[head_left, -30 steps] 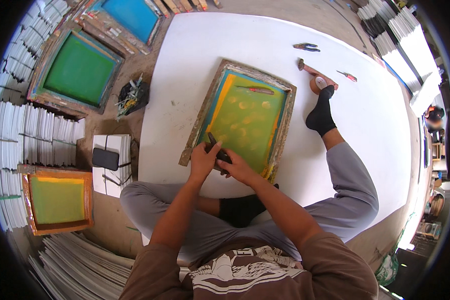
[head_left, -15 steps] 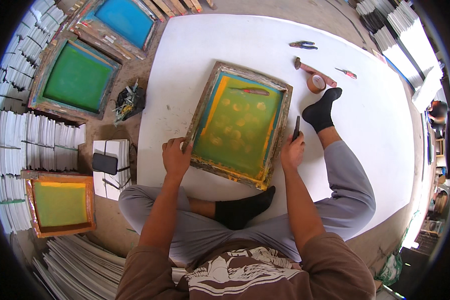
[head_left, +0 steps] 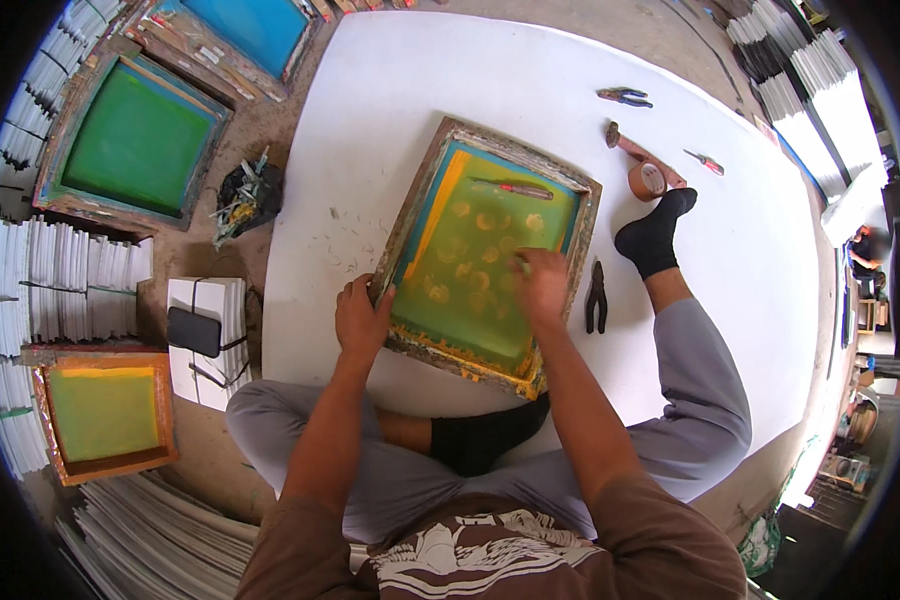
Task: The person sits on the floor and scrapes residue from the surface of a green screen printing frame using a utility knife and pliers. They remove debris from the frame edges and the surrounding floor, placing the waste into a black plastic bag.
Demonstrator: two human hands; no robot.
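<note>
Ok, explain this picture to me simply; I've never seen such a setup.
There is no machine here: these are a person's bare hands, seen from a wide fisheye camera worn on the head, looking down. The left hand holds the left edge of a framed screen. The right hand is over its green mesh; whether it pinches anything is unclear. On the white sheet lie black pliers, a second pair of pliers, a hammer, a tape roll and a small screwdriver. A slim tool rests on the screen.

The white sheet (head_left: 420, 70) carries 1 framed screen (head_left: 470, 325), near pliers (head_left: 597, 291), far pliers (head_left: 624, 97), 1 hammer (head_left: 632, 147), 1 tape roll (head_left: 638, 182), 1 screwdriver (head_left: 708, 163).
</note>
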